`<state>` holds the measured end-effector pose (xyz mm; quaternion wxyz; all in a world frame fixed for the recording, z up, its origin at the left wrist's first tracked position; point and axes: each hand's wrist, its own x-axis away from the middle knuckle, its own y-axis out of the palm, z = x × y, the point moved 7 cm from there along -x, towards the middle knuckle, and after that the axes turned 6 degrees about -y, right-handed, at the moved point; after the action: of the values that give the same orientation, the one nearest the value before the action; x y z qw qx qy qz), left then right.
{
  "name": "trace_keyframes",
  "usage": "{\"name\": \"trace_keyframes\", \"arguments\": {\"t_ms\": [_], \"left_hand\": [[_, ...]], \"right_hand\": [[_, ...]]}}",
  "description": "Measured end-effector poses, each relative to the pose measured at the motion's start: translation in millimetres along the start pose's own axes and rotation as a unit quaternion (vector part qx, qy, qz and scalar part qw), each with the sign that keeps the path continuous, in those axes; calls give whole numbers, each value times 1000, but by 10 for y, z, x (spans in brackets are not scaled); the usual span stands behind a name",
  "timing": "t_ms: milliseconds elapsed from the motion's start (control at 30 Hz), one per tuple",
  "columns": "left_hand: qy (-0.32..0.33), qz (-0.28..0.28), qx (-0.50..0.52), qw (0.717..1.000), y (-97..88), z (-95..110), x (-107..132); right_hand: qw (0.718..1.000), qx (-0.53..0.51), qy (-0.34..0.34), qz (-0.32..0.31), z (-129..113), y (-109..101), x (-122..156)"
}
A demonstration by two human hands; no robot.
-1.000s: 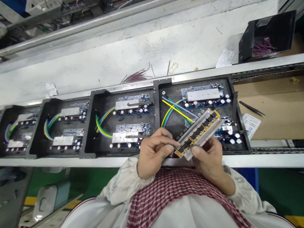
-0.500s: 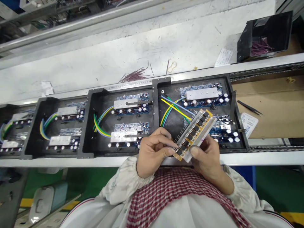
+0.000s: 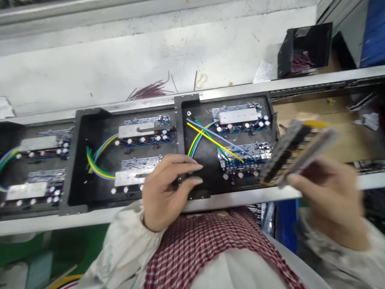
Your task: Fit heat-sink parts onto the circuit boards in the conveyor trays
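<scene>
My right hand (image 3: 332, 192), smeared by motion, holds a heatsink strip (image 3: 297, 154) between thumb and fingers. This strip pairs a pale metal bar with a row of black components on an amber backing, and it tilts in the air over the right end of the tray. My left hand (image 3: 171, 188) hovers at the near edge of the trays, thumb and fingertips apart, with nothing visible between them. Beyond it, blue, green and yellow wires (image 3: 215, 140) cross over a bare-topped blue circuit board (image 3: 243, 156). Behind that lies another board with a silver plate (image 3: 239, 116).
More black trays (image 3: 73, 160) with boards, silver plates and curved wires stretch leftward along the line. Purple-brown strands (image 3: 150, 89) lie on the white bench, and others fill a black bin (image 3: 305, 52) at the back right. Cardboard (image 3: 288, 110) lies right of the trays.
My left hand has let go of the heatsink strip and moved left. My right hand has carried the strip to the right, away from the wires and board. The view has shifted rightward.
</scene>
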<state>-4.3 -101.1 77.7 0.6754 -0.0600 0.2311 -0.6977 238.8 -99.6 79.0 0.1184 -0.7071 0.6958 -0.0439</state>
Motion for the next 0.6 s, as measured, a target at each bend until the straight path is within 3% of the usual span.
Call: {"name": "trace_keyframes", "arguments": {"t_ms": [67,133,200,267,433,600], "left_hand": [[102,-40,-143,984,237,97,-167],[175,-111,-229,951,590,94,-349],[183,-189,-273,926,899,-16,-519],[156,-246,-285,913,1069,-140,-619],[81,-278,-265,920,1016,-283,-596],[46,-293,-241,924,977,-372,-514]], "right_hand": [[983,176,-48,-17,-211,-325,-112],[949,294,-96,-61,-329,-436,-208],[917,363,-136,-98,-339,-433,-270],[896,400,-160,-102,-294,-436,-301],[877,422,-190,-131,-143,-422,-322],[882,389,-218,-155,-109,-323,-397]]}}
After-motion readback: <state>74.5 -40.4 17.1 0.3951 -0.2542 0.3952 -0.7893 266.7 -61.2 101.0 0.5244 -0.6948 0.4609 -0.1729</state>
